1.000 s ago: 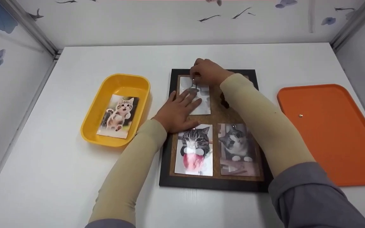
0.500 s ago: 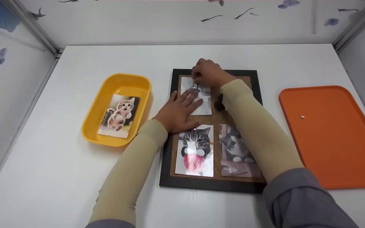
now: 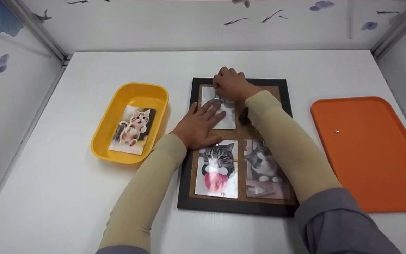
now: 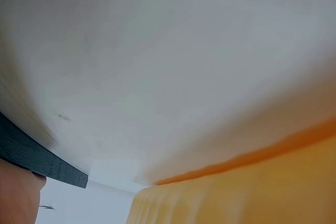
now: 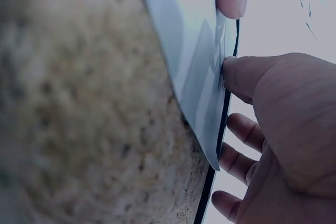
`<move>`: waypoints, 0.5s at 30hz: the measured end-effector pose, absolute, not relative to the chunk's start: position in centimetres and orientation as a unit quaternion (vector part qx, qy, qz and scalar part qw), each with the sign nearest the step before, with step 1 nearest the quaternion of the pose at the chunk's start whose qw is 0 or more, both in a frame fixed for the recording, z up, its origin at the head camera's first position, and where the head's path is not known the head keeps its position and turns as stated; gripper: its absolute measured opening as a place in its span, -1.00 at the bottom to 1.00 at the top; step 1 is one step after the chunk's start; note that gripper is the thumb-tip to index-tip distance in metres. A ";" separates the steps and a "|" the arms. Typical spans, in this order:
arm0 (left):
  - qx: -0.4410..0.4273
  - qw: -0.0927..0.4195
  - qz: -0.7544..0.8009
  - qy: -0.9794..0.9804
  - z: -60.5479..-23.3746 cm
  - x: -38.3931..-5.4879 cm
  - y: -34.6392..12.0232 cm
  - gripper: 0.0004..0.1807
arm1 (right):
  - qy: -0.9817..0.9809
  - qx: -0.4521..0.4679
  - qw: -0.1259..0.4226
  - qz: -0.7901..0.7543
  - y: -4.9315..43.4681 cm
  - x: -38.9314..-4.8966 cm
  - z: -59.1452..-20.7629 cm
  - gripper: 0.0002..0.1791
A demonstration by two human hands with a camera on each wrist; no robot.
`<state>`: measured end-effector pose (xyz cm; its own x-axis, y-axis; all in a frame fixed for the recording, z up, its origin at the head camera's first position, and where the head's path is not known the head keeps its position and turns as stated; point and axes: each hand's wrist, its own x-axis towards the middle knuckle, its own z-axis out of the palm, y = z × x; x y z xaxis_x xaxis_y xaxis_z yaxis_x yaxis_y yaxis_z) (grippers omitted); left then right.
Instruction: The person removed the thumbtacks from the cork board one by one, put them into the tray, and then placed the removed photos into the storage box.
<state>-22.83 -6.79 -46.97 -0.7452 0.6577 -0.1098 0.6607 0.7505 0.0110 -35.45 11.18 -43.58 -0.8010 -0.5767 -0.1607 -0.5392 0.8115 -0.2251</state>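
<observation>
A black-framed cork board [image 3: 185,169] lies on the table with several cat photos on it. My left hand [image 3: 197,128] rests spread on the upper left photo [image 3: 227,118], its thumb reaching the top of the lower left cat photo [image 3: 216,176]. At the upper photo's top edge is my right hand [image 3: 233,84], fingers bent. In the right wrist view, its thumb [image 5: 244,74] and index finger meet at a small shiny rim, apparently a thumbtack [image 5: 224,83], mostly hidden. The lower right cat photo [image 3: 263,173] is partly behind the right sleeve.
A yellow tub [image 3: 99,144] with a kitten photo [image 3: 132,130] stands left of the board. On the right lies an orange tray [image 3: 375,169] with one small silver thumbtack [image 3: 337,131]. Patterned white panels [image 3: 189,28] enclose the table's back and sides.
The right hand stays at the photo's top edge, its outer fingers shifting slightly and its forearm moving a little left. The left hand keeps its place on the photo.
</observation>
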 end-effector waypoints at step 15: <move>0.349 0.060 -0.014 0.935 -46.9 -22.7 -6.7 -0.09 | 0.940 -0.308 0.111 -0.093 11.5 -35.3 -43.7 -0.80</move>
<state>-22.73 -6.74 -46.93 -0.7492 0.6509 -0.1221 0.6542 0.7561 0.0166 -35.32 11.47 -43.73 -0.7856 -0.5999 -0.1514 -0.5584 0.7929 -0.2439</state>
